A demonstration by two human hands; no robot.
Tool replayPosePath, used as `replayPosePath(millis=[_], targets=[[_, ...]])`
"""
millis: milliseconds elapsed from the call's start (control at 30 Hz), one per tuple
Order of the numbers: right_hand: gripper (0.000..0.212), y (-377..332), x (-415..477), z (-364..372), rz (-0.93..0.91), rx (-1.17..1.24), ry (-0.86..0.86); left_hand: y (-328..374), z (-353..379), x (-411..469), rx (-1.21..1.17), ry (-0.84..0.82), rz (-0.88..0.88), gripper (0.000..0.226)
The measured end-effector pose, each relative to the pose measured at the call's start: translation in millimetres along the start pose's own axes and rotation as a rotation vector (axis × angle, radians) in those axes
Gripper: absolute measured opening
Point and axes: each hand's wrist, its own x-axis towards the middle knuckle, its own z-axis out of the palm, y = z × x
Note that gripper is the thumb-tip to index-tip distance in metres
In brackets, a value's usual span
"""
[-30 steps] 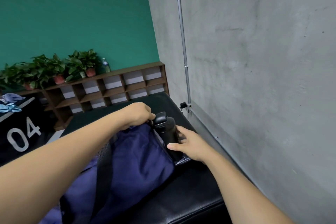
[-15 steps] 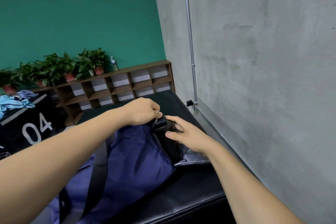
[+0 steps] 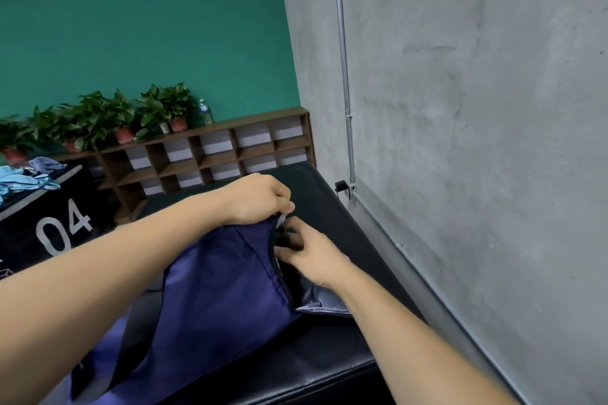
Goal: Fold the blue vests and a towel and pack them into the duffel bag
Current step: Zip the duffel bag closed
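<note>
Left hand [image 3: 260,199] pinches the raised rim of the navy fabric duffel bag [image 3: 217,279]. Right hand [image 3: 316,260] curls on the black bottle [image 3: 285,236], now sunk almost out of sight at the bag's end. Bag lies on the black padded table [image 3: 329,365]. Green wall, grey concrete wall, brown wooden cubby shelf [image 3: 217,154] behind.

left hand [image 3: 260,200], right hand [image 3: 316,256] bare; both forearms [image 3: 138,260] bare up to frame edge
</note>
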Motion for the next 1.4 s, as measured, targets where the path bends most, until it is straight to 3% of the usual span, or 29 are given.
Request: replayPosePath(millis=[100, 200, 300, 400, 500, 633, 733, 800, 933, 1067, 1400], targets=[[0.04, -3.1, 0.3, 6.4, 0.005, 0.0, 0.019, 2.8, 4.2, 2.1, 0.027, -0.003, 0.017, 0.046], [0.059, 8.9, 0.1, 2.8, 0.081, 0.02, -0.046, 1.8, 1.0, -2.4, 0.019, 0.034, 0.019, 0.048], [0.049, 17.0, -0.8, -0.8, 0.093, -0.028, -0.109, -2.1, -1.2, -5.6, 0.053, 0.019, 0.009, 0.047], [0.04, 11.7, -1.6, 4.1, 0.04, -0.053, -0.02, 4.0, 4.3, -4.7, 0.096, 0.012, 0.034, 0.042], [0.012, 2.5, -2.1, 10.8, -0.003, -0.116, 0.044, 12.2, 8.2, -3.3, 0.054, 0.034, 0.068, 0.039], [0.026, -0.7, -1.7, 14.2, -0.015, -0.317, 0.025, 14.7, 18.2, -7.2, 0.212, -0.021, 0.093, 0.034], [0.029, 1.2, -4.8, 5.0, -0.001, -0.291, 0.032, 12.4, 27.2, -13.4, 0.34, -0.132, 0.069, 0.033], [0.023, 5.4, -4.4, -6.6, 0.009, -0.255, 0.062, 6.2, 24.0, -20.5, 0.292, -0.153, 0.058, 0.038], [0.015, 13.4, 1.7, -26.3, -0.026, -0.006, 0.286, -19.0, -4.3, -43.5, 0.107, 0.053, 0.086, 0.033], [0.016, -10.7, -0.1, -35.8, -0.118, -0.005, 0.468, -63.2, -26.9, -77.9, -0.018, 0.254, -0.004, 0.023], [0.016, -112.8, 21.2, 11.9, -0.248, -0.199, 0.272, -189.3, -19.5, -160.7, -0.372, 0.607, -0.358, 0.015]])
